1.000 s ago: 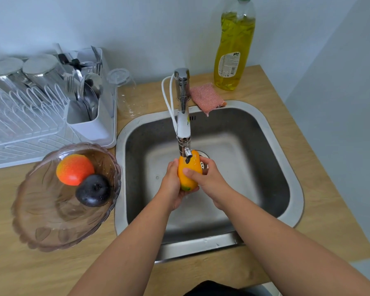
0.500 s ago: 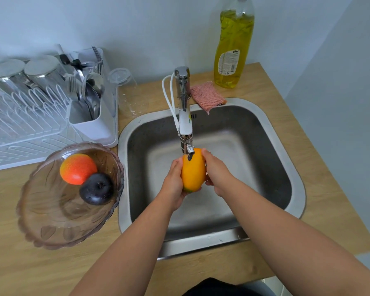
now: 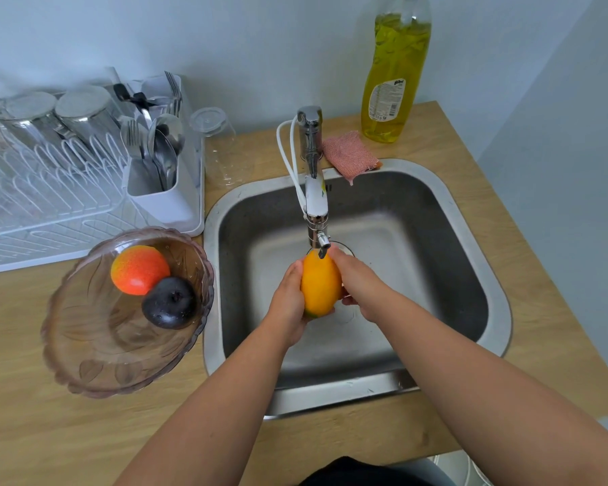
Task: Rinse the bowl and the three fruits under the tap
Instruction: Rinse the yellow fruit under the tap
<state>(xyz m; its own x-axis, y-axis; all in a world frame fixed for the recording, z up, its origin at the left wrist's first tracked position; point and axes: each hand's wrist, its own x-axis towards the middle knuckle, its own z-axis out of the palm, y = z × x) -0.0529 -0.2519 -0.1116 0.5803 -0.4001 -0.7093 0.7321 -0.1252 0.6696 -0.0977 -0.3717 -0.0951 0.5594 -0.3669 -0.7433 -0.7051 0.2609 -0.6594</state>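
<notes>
1. Both hands clasp the orange-yellow fruit [image 3: 321,283] upright under the tap [image 3: 317,208], over the middle of the sink [image 3: 499,310]: left hand [image 3: 288,299] cupping its left side, right hand [image 3: 357,282] its right.
2. It looks smooth, firm and likely slippery when wet; opposite flanks are the safest hold.
3. Forearms converge from the counter's near edge.
4. The bowl [image 3: 95,349], holding two other fruits, sits by the sink's left rim.

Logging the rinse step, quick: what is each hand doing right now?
Left hand: closed around the yellow fruit, under the tap.
Right hand: closed on the same yellow fruit from the other side.
</notes>
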